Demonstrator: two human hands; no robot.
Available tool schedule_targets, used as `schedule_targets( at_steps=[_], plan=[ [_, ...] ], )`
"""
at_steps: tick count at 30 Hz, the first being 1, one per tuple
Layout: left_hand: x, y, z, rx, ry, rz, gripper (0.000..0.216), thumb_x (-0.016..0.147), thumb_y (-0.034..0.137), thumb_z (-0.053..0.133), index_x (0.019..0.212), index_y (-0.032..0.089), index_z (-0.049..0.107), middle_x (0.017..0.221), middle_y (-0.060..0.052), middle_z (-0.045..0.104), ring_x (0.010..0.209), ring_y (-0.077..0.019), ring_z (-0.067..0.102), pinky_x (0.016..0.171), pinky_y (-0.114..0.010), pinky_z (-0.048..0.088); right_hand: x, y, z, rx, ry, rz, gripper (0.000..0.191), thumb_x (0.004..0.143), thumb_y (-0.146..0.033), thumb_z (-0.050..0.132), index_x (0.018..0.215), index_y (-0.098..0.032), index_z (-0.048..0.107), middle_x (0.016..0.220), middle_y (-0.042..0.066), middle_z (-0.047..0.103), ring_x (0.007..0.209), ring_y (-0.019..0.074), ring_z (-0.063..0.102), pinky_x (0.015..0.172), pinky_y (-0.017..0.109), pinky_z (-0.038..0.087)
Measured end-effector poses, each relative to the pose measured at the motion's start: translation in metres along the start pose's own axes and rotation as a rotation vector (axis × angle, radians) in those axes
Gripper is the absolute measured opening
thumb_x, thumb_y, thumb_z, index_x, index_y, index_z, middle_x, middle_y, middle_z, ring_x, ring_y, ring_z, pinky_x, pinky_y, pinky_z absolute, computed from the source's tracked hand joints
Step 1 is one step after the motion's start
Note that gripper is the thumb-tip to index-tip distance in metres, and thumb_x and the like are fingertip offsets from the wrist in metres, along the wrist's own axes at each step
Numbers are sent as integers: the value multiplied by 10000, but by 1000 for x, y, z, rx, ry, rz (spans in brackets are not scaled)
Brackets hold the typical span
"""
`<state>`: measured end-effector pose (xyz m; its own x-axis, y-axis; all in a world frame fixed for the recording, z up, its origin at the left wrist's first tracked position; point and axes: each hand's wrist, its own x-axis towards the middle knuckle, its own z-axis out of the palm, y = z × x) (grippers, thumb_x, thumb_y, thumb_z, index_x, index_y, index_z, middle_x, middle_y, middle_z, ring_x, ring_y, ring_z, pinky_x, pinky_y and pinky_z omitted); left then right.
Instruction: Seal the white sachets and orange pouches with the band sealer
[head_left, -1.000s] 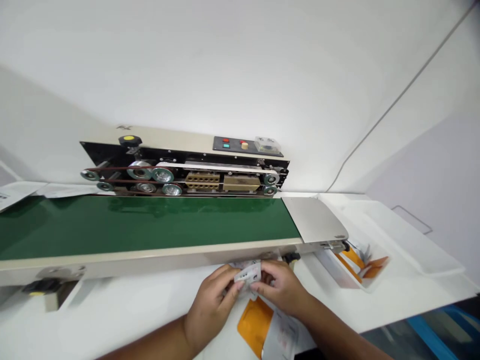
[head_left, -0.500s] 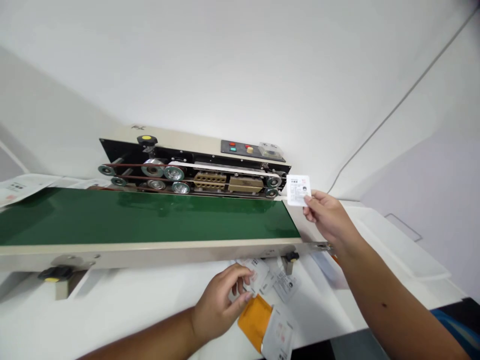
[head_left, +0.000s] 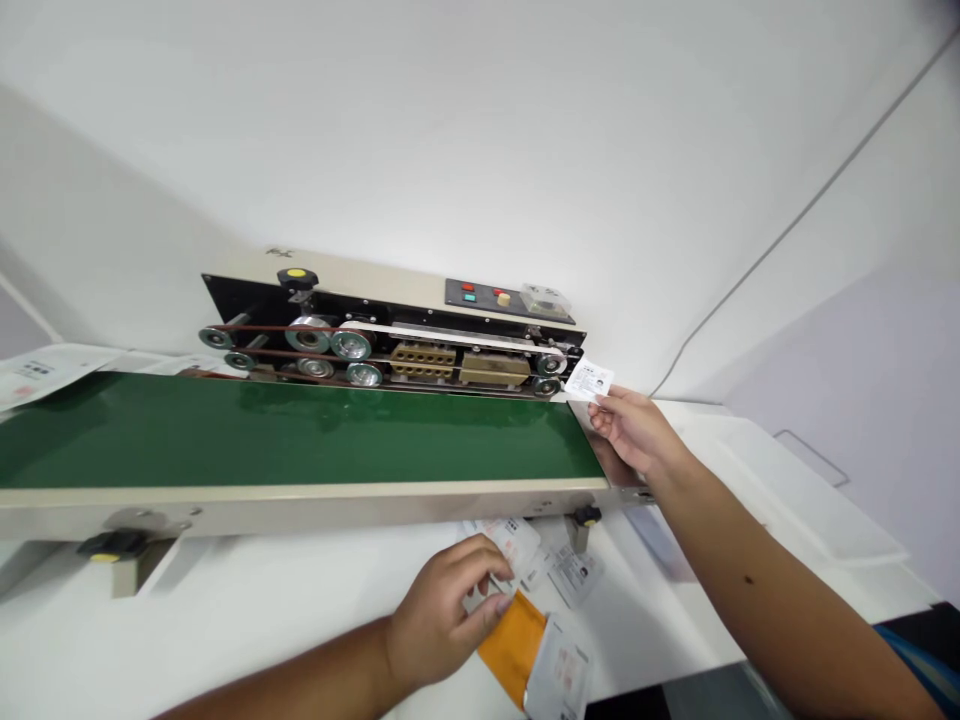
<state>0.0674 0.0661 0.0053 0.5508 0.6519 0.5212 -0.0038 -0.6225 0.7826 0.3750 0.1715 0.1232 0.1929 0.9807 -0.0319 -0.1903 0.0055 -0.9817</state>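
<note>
My right hand [head_left: 634, 425] pinches a small white printed sachet [head_left: 586, 383] between thumb and fingers. The sachet is tilted, its left edge at the right-end rollers of a band sealing machine [head_left: 420, 340]. Below the green conveyor belt [head_left: 300, 435], my left hand [head_left: 454, 605] hovers with curled fingers, a gap showing between thumb and forefinger. Beside its thumb lies an orange packet [head_left: 512, 645], partly under a white printed packet [head_left: 562, 665]. Whether the left thumb touches the orange packet is hard to tell. More printed sachets [head_left: 574, 572] lie loosely behind it.
Knobs on brackets [head_left: 112, 548] stick out from the conveyor's front side. Large printed sheets or bags [head_left: 52, 372] lie at the belt's left end. To the right stands a white tray [head_left: 810, 500]. A grey cable [head_left: 787, 230] runs along the wall.
My right hand has moved slightly left and tilted the sachet, bringing it up to the machine's right-end rollers. My left hand has stayed almost in place near the orange packet.
</note>
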Motion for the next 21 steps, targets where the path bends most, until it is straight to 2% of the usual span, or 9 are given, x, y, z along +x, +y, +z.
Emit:
schedule_targets(
  at_steps=[9,21],
  plan=[
    [1,0,-1,28,-2,-7,188,1011,331,523,1024,201,658,915,-71,659,784,-189,605,677,-280,498,1,0,14,24,-136,69,128,740,-154,770,817,-131,671,631,21,627,486,77,540,415,153,446],
    [1,-1,0,14,-8,-3,216,1021,340,513,1011,199,676,909,-79,664,805,-197,617,698,-288,515,-5,-8,21,53,-221,193,210,669,-140,775,766,-162,590,582,-26,552,444,46,393,384,156,293]
  ],
)
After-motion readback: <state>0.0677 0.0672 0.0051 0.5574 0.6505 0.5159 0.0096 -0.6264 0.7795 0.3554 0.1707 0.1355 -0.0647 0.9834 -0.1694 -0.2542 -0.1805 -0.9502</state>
